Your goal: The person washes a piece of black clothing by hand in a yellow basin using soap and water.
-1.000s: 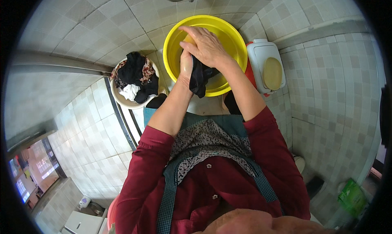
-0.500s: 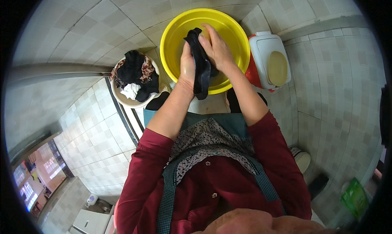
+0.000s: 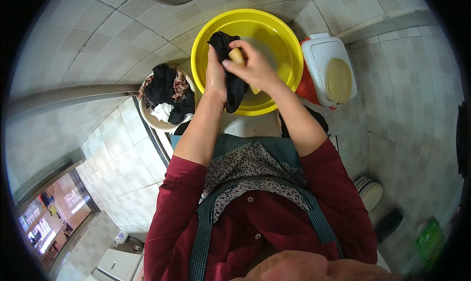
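Over the yellow basin (image 3: 293, 55) my left hand (image 3: 215, 76) holds a black garment (image 3: 234, 95), its thumb along the cloth. The garment hangs in a long fold past the basin's near rim; its exact kind cannot be made out. My right hand (image 3: 256, 69) grips a long yellowish bar of soap (image 3: 236, 56) against the cloth. One end of the bar shows between thumb and fingers, and part of it is hidden by the hand. Cloudy water appears to lie at the bottom of the basin.
To the left stands a pale basin (image 3: 148, 118) piled with black, white and flowered clothes (image 3: 164, 87). A white lidded bin (image 3: 316, 67) with a yellowish oval on top is at the right, beside something red (image 3: 307, 87). A grey hose (image 3: 171, 0) hangs on the tiled wall.
The soap in my right hand has come into sight. Both hands and the black garment have shifted slightly left, and my right hand now lies across the cloth.
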A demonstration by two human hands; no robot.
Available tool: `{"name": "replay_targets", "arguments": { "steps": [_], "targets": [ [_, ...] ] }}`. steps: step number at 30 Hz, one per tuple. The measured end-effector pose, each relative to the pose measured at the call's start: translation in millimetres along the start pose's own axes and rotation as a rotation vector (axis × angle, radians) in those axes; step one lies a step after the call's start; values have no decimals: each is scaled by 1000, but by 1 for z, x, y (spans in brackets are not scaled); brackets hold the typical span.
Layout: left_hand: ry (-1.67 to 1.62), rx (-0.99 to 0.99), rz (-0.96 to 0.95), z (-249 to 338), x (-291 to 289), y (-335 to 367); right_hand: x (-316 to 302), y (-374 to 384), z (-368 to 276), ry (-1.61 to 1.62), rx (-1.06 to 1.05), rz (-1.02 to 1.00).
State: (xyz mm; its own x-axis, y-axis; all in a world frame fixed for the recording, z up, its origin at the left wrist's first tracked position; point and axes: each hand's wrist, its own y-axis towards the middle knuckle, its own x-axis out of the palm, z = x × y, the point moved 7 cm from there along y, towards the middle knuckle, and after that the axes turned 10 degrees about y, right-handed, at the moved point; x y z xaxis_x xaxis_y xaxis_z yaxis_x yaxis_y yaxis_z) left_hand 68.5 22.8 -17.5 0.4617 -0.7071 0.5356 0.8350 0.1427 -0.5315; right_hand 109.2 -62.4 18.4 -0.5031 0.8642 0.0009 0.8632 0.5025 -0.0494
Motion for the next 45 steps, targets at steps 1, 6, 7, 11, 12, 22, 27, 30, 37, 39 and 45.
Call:
{"name": "replay_targets", "arguments": {
  "steps": [1,6,7,11,12,22,27,30,37,39,45],
  "targets": [
    [62,15,28,1,-1,-3,3,-1,3,-157,-134,27],
    [-74,-83,-226,0,-2,1,-9,9,24,518,104,53],
    [-79,-87,-269,2,1,1,-11,8,23,658,147,66],
    [83,69,-206,12,-1,5,-34,12,21,937,136,133],
    [56,17,-119,9,-8,7,-39,12,15,910,108,148],
    [574,-42,20,-28,-33,21,-25,3,12,995,175,19],
    [135,-190,140,-37,-42,22,-35,7,10,915,114,96],
    [-171,-138,-68,1,-28,22,-76,22,8,793,31,111],
    [-392,-88,-222,17,-8,18,-73,28,19,-803,-9,270],
    [-405,-109,-257,13,4,14,-49,15,-17,-596,-361,450],
    [-45,101,-200,-11,-22,27,33,1,-35,-621,-685,110]
  ]
}}
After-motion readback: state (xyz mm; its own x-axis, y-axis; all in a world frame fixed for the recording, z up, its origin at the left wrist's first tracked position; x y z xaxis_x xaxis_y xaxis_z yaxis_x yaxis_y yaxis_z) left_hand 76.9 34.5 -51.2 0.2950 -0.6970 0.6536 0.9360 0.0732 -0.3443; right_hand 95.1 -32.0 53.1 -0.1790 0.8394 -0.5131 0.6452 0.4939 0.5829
